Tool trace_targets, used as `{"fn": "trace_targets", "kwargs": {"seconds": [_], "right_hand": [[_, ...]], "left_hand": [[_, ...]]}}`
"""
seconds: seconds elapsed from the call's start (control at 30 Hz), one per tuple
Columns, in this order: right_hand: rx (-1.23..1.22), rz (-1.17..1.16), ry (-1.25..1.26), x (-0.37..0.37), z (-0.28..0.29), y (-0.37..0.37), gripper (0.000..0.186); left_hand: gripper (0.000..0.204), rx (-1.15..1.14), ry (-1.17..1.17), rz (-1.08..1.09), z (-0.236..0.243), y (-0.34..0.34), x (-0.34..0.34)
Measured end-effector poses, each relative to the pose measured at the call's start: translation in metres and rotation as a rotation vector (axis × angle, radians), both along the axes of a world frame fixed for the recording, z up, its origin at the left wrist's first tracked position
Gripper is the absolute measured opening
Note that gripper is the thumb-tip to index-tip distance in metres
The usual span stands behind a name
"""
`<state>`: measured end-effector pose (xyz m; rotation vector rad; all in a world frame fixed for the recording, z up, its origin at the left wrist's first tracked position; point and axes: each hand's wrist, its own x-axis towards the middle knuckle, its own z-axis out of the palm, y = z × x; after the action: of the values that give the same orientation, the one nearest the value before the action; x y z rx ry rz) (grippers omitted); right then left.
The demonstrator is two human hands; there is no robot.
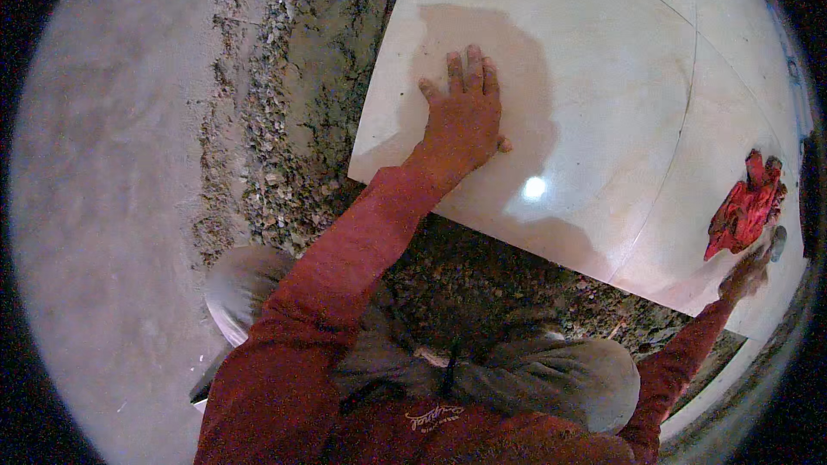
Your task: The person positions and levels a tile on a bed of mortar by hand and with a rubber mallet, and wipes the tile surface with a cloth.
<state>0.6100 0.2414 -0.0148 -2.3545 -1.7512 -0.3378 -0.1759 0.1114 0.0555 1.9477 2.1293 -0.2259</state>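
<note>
My left hand (465, 116) lies flat on a large glossy cream tile (603, 112), fingers spread, near the tile's left corner. Far to the right, my right hand (748, 275) is small and smeared, low over the tiled surface, and its fingers are hard to make out. Beside its fingertips is a small grey rounded thing (779, 244) whose kind I cannot tell; whether the hand grips it is unclear. Just beyond that hand lies a crumpled red cloth or glove (746, 208) with dark stains.
A thin joint (687, 112) runs between the cream tiles. Rough mortar and gravel (280, 129) border the tile on the left, with smooth grey floor (112, 189) beyond. More dark rubble (482, 293) lies between the near tile edge and my bent knees (560, 379).
</note>
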Motion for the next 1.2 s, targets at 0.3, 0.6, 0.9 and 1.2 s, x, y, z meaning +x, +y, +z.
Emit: {"fn": "trace_targets", "kwargs": {"seconds": [0.3,0.6,0.9,1.2], "right_hand": [[0.181,0.745,-0.007,-0.291,0.017,0.130,0.039],[-0.137,0.803,0.127,-0.669,0.108,0.143,0.031],[0.026,1.127,0.286,-0.886,0.004,0.160,0.047],[0.014,0.942,0.339,-0.793,0.002,0.193,0.043]], "left_hand": [[0.112,0.035,-0.001,0.025,-0.001,-0.009,-0.004],[0.113,0.033,-0.054,0.025,-0.002,-0.004,-0.004],[0.093,0.137,0.059,-0.068,-0.045,-0.007,0.008],[0.122,0.035,0.024,-0.021,-0.018,0.001,0.005]]}}
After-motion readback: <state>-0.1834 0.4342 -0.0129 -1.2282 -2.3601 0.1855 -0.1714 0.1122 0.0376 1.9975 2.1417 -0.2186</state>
